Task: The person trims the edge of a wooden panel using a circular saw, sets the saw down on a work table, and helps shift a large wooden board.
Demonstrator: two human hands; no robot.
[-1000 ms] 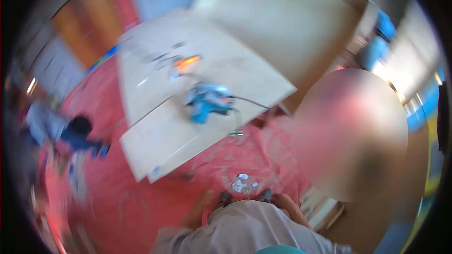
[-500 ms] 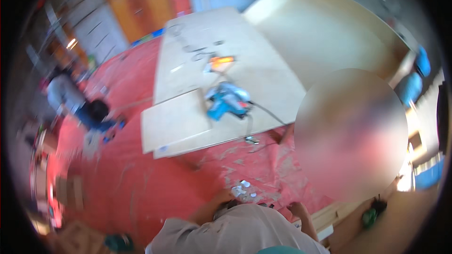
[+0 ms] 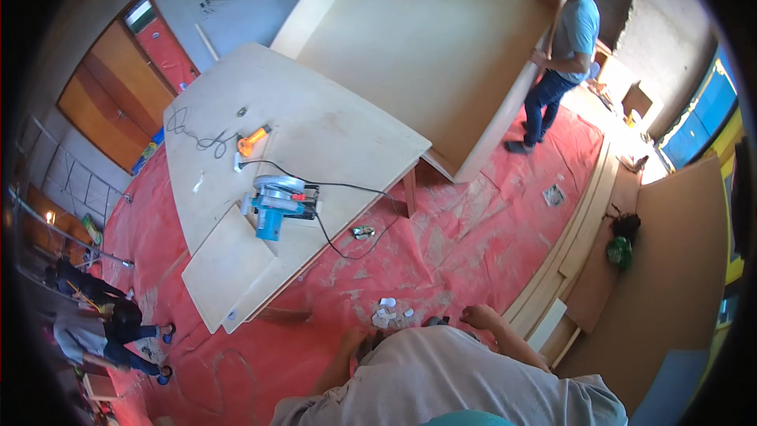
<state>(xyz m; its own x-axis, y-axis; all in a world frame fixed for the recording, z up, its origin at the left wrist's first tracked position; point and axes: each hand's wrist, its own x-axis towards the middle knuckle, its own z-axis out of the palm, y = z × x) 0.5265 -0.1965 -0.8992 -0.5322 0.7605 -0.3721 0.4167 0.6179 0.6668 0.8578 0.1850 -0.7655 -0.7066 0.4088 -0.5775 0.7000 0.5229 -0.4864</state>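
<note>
Scraps of white paper lie scattered on the red floor sheet, just ahead of my two hands and near the lower middle of the sheet. My left hand is down low beside my chest, close to a small dark object that I cannot identify; my shirt hides the fingers, so I cannot tell whether they are curled on anything. My right hand reaches forward with the palm down and the fingers loosely bent, apparently empty, just right of the scraps. Both forearms come up from under my torso, elbows bent, the body leaning over the floor.

The risks I judge from here: the black cable of the blue circular saw droops off the front edge of the plywood worktable and loops onto the sheet not far away, so a careless reach or step could snag it and drag the saw off. The sheet is also wrinkled and dusty, which could slip underfoot. A person holds a large board upright at the far side, well apart.
</note>
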